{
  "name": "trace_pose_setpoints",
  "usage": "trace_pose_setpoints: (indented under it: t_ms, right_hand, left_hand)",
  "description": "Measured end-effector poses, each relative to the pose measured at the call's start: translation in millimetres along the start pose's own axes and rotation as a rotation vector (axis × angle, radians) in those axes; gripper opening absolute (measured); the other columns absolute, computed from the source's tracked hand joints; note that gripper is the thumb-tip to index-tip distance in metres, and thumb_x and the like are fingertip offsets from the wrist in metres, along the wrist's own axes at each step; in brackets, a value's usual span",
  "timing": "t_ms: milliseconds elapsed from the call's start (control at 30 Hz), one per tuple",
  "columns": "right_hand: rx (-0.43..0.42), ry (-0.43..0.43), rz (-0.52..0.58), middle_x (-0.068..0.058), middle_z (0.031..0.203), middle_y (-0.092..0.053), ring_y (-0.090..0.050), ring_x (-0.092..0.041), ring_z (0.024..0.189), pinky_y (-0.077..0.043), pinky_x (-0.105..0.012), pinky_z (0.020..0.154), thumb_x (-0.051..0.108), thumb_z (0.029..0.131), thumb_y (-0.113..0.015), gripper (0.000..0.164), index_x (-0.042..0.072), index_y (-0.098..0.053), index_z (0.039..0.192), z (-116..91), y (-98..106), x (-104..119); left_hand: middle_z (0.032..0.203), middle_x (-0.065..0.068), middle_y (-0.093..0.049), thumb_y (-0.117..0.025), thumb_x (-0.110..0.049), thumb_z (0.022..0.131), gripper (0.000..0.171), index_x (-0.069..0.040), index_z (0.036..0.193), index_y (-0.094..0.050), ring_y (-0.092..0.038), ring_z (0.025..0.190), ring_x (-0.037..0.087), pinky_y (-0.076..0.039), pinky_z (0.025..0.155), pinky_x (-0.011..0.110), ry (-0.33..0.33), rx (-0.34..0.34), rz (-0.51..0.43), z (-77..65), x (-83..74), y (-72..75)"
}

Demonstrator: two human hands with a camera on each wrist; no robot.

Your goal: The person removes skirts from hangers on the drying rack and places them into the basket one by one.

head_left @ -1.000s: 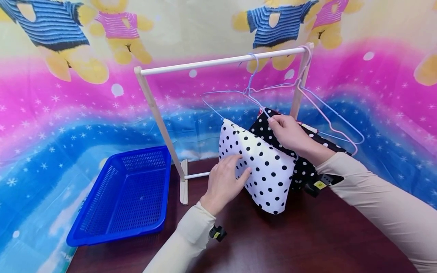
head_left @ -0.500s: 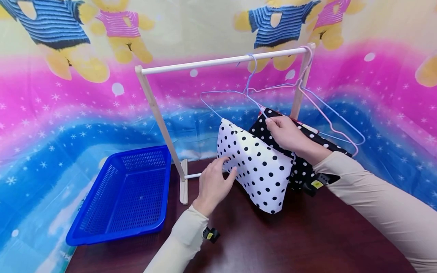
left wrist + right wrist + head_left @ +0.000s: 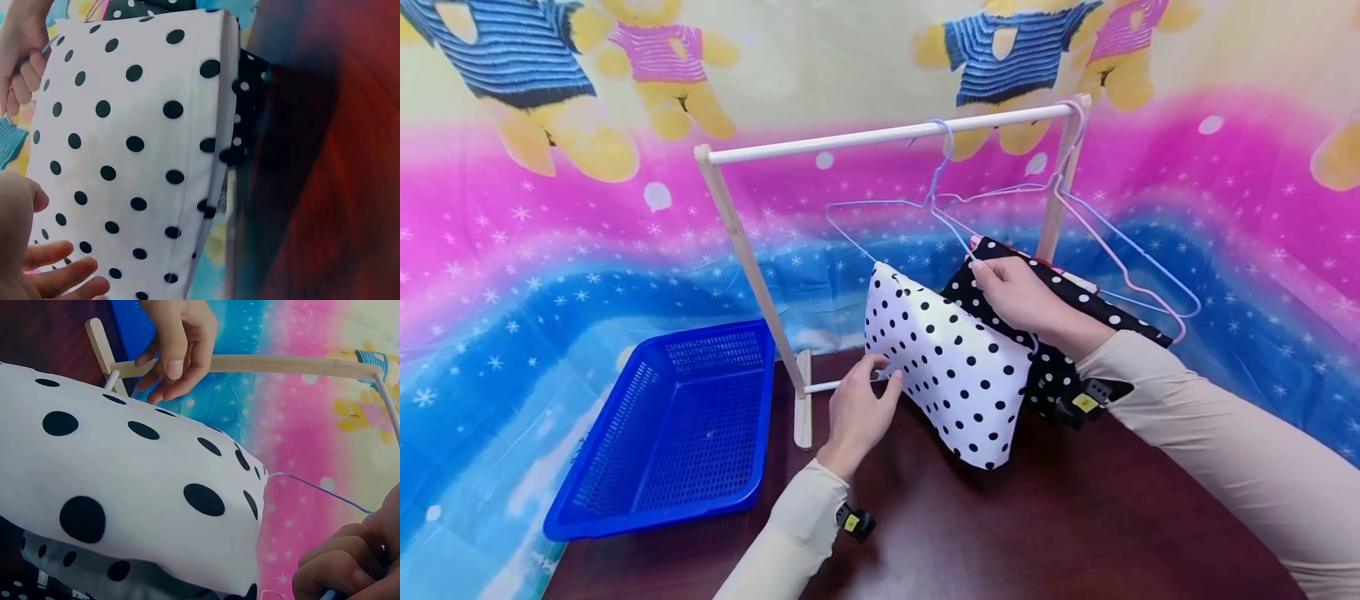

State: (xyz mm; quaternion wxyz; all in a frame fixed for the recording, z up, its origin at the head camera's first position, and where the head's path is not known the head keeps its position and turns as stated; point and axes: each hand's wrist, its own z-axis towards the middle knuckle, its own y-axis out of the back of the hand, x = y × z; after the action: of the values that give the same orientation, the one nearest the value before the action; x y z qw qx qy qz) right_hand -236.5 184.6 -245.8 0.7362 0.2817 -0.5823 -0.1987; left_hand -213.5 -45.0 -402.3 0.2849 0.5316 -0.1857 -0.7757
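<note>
My right hand (image 3: 1018, 292) pinches the sloping right arm of a light blue wire hanger (image 3: 880, 202), whose hook sits over the white rail (image 3: 820, 147) of a small rack. Folded over this hanger is a white cloth with black dots (image 3: 955, 367), hanging down at a slant. My left hand (image 3: 859, 408) is beside the cloth's lower left edge, its fingers loosely bent and holding nothing. In the left wrist view its fingertips overlap the white cloth (image 3: 134, 144). Behind, a black cloth with white dots (image 3: 1052, 375) hangs partly hidden by the white one and my right hand.
A pink hanger (image 3: 1112, 250) and another blue hanger hang at the rack's right end. A blue plastic basket (image 3: 760, 433) stands left of the rack on the dark reddish table (image 3: 985, 542). A printed cloth backdrop (image 3: 647, 275) surrounds the back and sides.
My right hand has slid the blue hanger and white cloth a little left along the rail. My left hand has moved left and slightly down, away from the front of the cloth.
</note>
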Motion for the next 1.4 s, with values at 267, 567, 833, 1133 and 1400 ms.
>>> trace_pose_setpoints:
  t_ms: [267, 567, 833, 1133, 1400]
  right_hand:
    - [0.036, 0.020, 0.030, 0.004, 0.056, -0.028, -0.027, -0.009, 0.043, -0.026, -0.025, 0.043, 0.035, 0.111, -0.032, 0.051, 0.010, -0.032, 0.067, 7.0, -12.4, 3.6]
    - [0.051, 0.047, 0.029, 0.005, 0.056, -0.027, -0.025, -0.009, 0.046, -0.025, -0.024, 0.046, 0.030, 0.112, -0.032, 0.051, 0.010, -0.031, 0.065, 13.0, -22.8, 7.9]
    - [0.094, 0.030, 0.078, 0.006, 0.054, -0.028, -0.027, -0.008, 0.041, -0.025, -0.024, 0.041, 0.034, 0.112, -0.031, 0.051, 0.010, -0.031, 0.066, 15.8, -29.0, 9.8]
    - [0.117, -0.008, 0.090, 0.004, 0.055, -0.028, -0.027, -0.011, 0.041, -0.028, -0.026, 0.042, 0.036, 0.112, -0.030, 0.051, 0.010, -0.031, 0.068, 15.7, -31.7, 12.6]
    - [0.140, -0.020, 0.122, 0.005, 0.054, -0.029, -0.028, -0.010, 0.040, -0.029, -0.028, 0.042, 0.039, 0.111, -0.030, 0.053, 0.010, -0.032, 0.067, 14.7, -31.5, 10.4]
  left_hand:
    - [0.105, 0.010, -0.076, -0.062, -0.021, 0.099, 0.019, -0.007, 0.108, -0.070, -0.071, 0.097, 0.021, -0.055, 0.087, 0.036, 0.213, 0.040, -0.371, 2.2, 10.3, 2.1]
    - [0.124, 0.021, -0.068, -0.055, -0.020, 0.102, 0.030, -0.001, 0.124, -0.060, -0.064, 0.108, 0.033, -0.058, 0.078, 0.036, 0.411, 0.064, -0.542, 0.4, 21.1, -1.5]
    - [0.145, 0.026, -0.049, -0.050, -0.023, 0.104, 0.045, -0.003, 0.142, -0.038, -0.049, 0.133, 0.043, -0.052, 0.100, 0.056, 0.541, 0.092, -0.704, 1.5, 28.7, -7.7]
    - [0.154, 0.029, -0.034, -0.046, -0.030, 0.103, 0.054, -0.005, 0.148, -0.028, -0.042, 0.141, 0.045, -0.048, 0.109, 0.053, 0.668, 0.132, -0.864, 0.3, 27.1, -11.8]
    - [0.154, 0.029, -0.032, -0.042, -0.031, 0.105, 0.054, -0.005, 0.150, -0.026, -0.043, 0.138, 0.043, -0.050, 0.106, 0.050, 0.686, 0.134, -0.901, -0.8, 25.6, -19.7]
